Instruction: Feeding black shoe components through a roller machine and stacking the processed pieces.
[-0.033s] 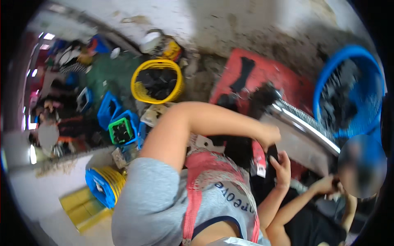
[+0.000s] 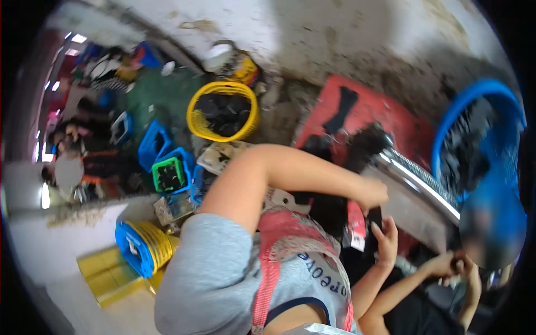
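Observation:
My left hand (image 2: pixel 371 194) reaches across in front of my body, fingers closed on a small black piece (image 2: pixel 374 214) that shows just under them. Below it, my right hand (image 2: pixel 386 241) is raised, its thumb and forefinger apart, close to the black piece. I see nothing clearly held in that hand. Beside both hands lies a pink-red strip with a white end (image 2: pixel 355 226). Dark material in my lap makes the piece's outline hard to tell. Just beyond my hands slopes a grey metal panel (image 2: pixel 413 206) with a shiny edge.
On the red tabletop (image 2: pixel 385 111) lies a flat black piece (image 2: pixel 341 109). A blue basket (image 2: pixel 437 131) of black scraps stands at right, a yellow basket (image 2: pixel 223 85) of black pieces at far left. A co-worker's hands (image 2: pixel 452 262) are close on my right.
The whole view shifts slightly, so things sit a little lower and farther right. My hands keep nearly the same place beside the panel.

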A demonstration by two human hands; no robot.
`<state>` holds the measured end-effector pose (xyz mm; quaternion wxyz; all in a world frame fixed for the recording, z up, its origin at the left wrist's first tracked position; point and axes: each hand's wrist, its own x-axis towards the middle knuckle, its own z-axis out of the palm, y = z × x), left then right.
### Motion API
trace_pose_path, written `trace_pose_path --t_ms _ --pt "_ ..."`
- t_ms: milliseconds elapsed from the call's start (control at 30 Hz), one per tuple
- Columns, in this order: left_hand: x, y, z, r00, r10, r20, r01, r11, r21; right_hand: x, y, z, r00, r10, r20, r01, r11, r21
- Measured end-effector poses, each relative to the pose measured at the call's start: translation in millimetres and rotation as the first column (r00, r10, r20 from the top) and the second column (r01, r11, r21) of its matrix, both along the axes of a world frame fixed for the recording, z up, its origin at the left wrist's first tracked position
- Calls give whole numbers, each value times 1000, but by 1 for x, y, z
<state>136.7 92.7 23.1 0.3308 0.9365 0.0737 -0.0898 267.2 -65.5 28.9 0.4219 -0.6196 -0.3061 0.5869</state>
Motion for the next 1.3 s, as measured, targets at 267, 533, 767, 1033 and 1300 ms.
trace_pose_path --t_ms 267,533,767,1033,1300 --pt "-17 -24 7 962 173 210 -260 817 515 31 -1 5 998 59 -30 -60 998 -25" --pt "-15 29 107 936 162 312 -271 899 345 35 -4 2 999 -4 46 1 999 48" --pt "77 121 109 924 30 -380 -54 997 -53 48 -12 4 986 -48 157 54 998 -39" --pt "111 136 1 962 -182 -206 142 971 -192 58 -1 -2 970 -14 244 52 987 -151" --pt "95 171 -22 994 -59 -95 15 914 -405 57 26 11 928 -1 372 13 999 -32"
